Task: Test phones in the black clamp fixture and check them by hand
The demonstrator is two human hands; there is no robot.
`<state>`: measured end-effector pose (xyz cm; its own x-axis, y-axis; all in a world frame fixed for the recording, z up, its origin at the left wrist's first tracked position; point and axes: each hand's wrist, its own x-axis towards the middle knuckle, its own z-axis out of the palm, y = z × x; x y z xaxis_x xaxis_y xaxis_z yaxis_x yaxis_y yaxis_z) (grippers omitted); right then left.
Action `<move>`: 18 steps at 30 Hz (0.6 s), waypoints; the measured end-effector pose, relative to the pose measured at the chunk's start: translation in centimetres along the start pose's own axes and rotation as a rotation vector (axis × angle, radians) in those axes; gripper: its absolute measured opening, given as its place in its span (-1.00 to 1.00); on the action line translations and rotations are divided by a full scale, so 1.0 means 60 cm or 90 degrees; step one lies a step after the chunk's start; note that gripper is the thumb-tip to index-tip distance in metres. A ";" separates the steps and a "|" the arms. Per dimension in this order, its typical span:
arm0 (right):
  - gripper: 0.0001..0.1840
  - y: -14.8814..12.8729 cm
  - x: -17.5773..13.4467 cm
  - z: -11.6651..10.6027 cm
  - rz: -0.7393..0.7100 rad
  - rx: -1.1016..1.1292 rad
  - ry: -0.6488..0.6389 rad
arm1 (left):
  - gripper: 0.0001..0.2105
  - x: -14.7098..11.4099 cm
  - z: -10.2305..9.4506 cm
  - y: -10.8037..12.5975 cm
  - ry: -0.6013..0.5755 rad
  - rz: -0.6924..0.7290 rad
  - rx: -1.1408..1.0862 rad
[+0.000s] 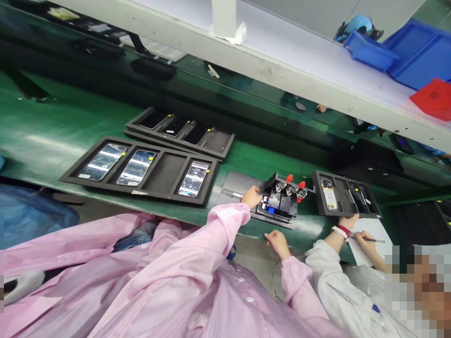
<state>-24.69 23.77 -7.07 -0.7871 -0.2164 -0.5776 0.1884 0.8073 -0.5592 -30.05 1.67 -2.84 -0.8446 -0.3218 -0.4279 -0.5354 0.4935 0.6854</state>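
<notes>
My left hand (251,196), in a pink sleeve, grips the left edge of a black clamp fixture (282,199) with red-handled toggle clamps. A phone with a lit blue patch (270,209) lies in the fixture, which stands on a grey plate (235,186). My right hand (277,241) rests at the near edge of the green bench (42,136), fingers loosely apart and holding nothing, just in front of the fixture.
A black tray (165,171) with three phones lies to the left, and another tray (214,141) sits behind it. At the right, a co-worker in white touches a small tray (343,195) with one hand (348,220) and holds a pen (373,240) over paper. Blue bins (416,51) sit on the white shelf above.
</notes>
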 end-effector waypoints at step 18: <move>-0.70 0.002 -0.009 0.007 -0.011 -0.109 0.047 | -0.62 -0.082 0.007 -0.056 0.041 0.330 0.248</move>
<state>-24.02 23.76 -7.08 -0.8314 -0.1959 -0.5200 0.0763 0.8867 -0.4559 -24.09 1.94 -3.30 -0.9985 -0.0047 -0.0554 -0.0331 0.8507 0.5246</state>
